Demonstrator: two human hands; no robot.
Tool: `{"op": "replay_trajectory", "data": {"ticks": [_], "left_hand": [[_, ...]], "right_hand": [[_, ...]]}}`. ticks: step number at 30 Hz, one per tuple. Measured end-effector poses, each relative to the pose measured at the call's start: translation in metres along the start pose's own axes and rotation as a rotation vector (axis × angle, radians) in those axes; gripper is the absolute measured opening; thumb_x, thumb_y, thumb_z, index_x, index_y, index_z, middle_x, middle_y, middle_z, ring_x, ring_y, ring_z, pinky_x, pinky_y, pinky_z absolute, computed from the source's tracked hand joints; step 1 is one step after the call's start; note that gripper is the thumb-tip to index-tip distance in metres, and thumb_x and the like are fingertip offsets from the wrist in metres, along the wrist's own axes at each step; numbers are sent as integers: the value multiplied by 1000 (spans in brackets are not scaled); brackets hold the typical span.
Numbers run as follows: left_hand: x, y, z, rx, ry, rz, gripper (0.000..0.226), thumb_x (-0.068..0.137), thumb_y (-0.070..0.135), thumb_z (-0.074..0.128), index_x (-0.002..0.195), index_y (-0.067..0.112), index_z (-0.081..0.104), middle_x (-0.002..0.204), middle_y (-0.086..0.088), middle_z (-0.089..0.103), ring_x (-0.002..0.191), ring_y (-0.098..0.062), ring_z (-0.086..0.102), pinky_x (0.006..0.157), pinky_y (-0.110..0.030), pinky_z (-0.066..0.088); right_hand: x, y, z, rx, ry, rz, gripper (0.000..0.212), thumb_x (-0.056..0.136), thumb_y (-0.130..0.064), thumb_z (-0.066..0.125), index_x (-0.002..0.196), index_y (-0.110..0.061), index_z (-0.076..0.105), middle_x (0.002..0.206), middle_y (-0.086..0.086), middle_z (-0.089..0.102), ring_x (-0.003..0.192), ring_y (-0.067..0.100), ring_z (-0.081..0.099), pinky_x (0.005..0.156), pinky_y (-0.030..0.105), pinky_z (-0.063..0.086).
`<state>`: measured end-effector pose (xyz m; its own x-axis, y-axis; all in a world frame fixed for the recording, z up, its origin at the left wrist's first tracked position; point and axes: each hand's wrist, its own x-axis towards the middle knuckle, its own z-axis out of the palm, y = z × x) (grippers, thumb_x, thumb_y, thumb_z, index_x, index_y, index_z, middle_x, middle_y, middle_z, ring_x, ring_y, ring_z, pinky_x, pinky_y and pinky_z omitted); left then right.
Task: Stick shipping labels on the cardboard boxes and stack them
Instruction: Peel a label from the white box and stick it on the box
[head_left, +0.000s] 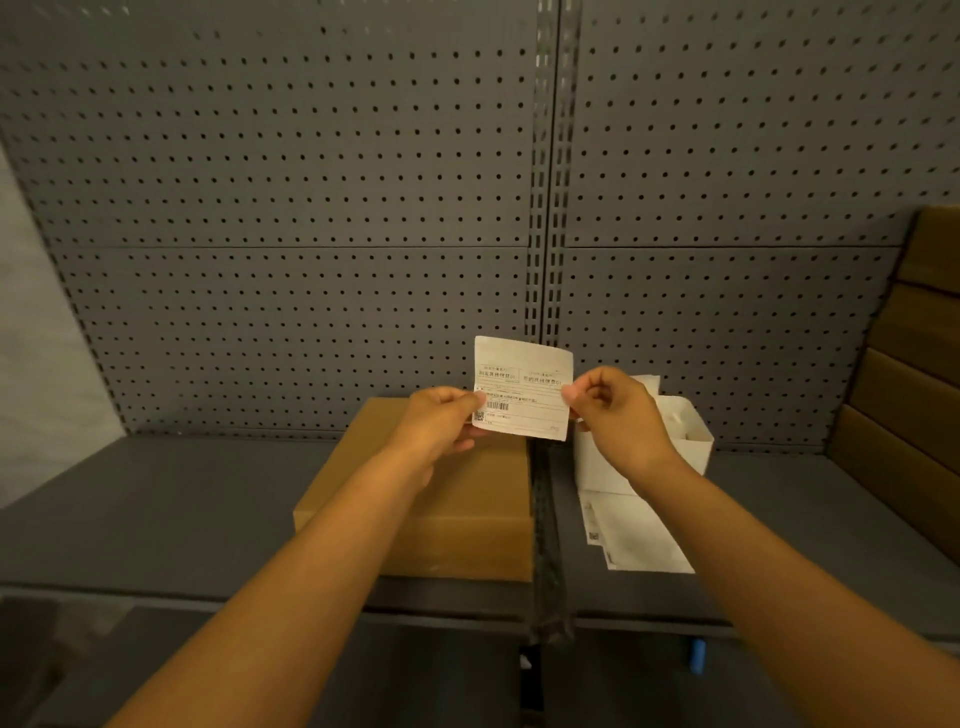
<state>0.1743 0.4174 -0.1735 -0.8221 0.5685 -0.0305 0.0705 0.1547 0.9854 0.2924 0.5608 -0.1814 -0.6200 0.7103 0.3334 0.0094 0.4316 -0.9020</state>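
Note:
A white shipping label (522, 387) with printed text, a barcode and a QR code is held up in the air above the shelf. My left hand (441, 421) pinches its left edge and my right hand (618, 413) pinches its right edge. Below and behind my left hand lies a flat brown cardboard box (467, 509) on the grey shelf (166, 509). Its top shows no label.
A small white open box (691, 441) with paper in it stands right of the label, and loose label sheets (639, 535) lie in front of it. Several cardboard boxes (909, 374) are stacked at the far right. A grey pegboard wall (311, 208) backs the shelf.

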Motion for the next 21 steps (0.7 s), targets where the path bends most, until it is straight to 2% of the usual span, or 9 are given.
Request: {"op": "replay_trajectory", "data": {"ticks": [5, 8, 10, 13, 15, 17, 18, 21], "left_hand": [[20, -3, -43, 30, 51, 43, 17, 93, 25, 60, 104, 13, 64, 103, -3, 71, 87, -14, 68, 79, -28, 56], [29, -5, -65, 17, 36, 46, 22, 92, 26, 61, 112, 18, 54, 103, -6, 70, 92, -19, 68, 79, -31, 57], [32, -7, -78, 15, 12, 42, 24, 92, 26, 61, 113, 20, 52, 102, -7, 70, 91, -20, 67, 78, -31, 58], [38, -8, -93, 37, -20, 32, 14, 93, 25, 59, 106, 19, 57, 95, -4, 72, 82, -17, 68, 73, -29, 57], [42, -9, -99, 24, -26, 11, 12, 93, 25, 60, 103, 19, 57, 91, -2, 71, 78, -15, 67, 72, -29, 57], [46, -10, -105, 0, -16, -2, 12, 92, 25, 61, 101, 18, 58, 94, -2, 71, 79, -13, 66, 73, -30, 57], [48, -11, -108, -12, -13, -2, 13, 91, 25, 62, 101, 17, 60, 97, -2, 71, 80, -12, 66, 76, -32, 56], [51, -12, -118, -44, -39, 0, 20, 90, 25, 63, 106, 12, 63, 102, -1, 72, 88, -12, 67, 84, -32, 55]], "right_hand": [[2, -15, 46, 10, 0, -21, 12, 92, -17, 59, 85, -8, 56, 85, 8, 64, 79, 18, 61, 72, 27, 54], [3, -19, 67, 2, 23, -24, 14, 93, -18, 59, 80, -14, 54, 86, 9, 64, 86, 25, 64, 80, 36, 57], [3, -20, 79, -12, 35, -33, 15, 93, -19, 58, 78, -17, 53, 87, 9, 65, 88, 25, 64, 81, 38, 57], [1, -23, 96, -58, 36, -53, 17, 92, -19, 58, 77, -19, 52, 84, 6, 64, 80, 21, 62, 74, 32, 55], [-1, -25, 107, -81, 37, -65, 16, 93, -19, 58, 78, -19, 51, 83, 5, 64, 77, 16, 60, 67, 22, 50], [-2, -28, 114, -102, 55, -73, 17, 94, -20, 56, 78, -20, 50, 87, 6, 64, 80, 15, 61, 63, 16, 49], [-2, -30, 117, -106, 69, -75, 18, 94, -20, 56, 78, -21, 49, 89, 7, 64, 83, 17, 62, 65, 18, 51], [1, -33, 122, -115, 62, -71, 18, 94, -22, 56, 77, -23, 49, 91, 8, 65, 90, 23, 65, 79, 35, 57]]}}
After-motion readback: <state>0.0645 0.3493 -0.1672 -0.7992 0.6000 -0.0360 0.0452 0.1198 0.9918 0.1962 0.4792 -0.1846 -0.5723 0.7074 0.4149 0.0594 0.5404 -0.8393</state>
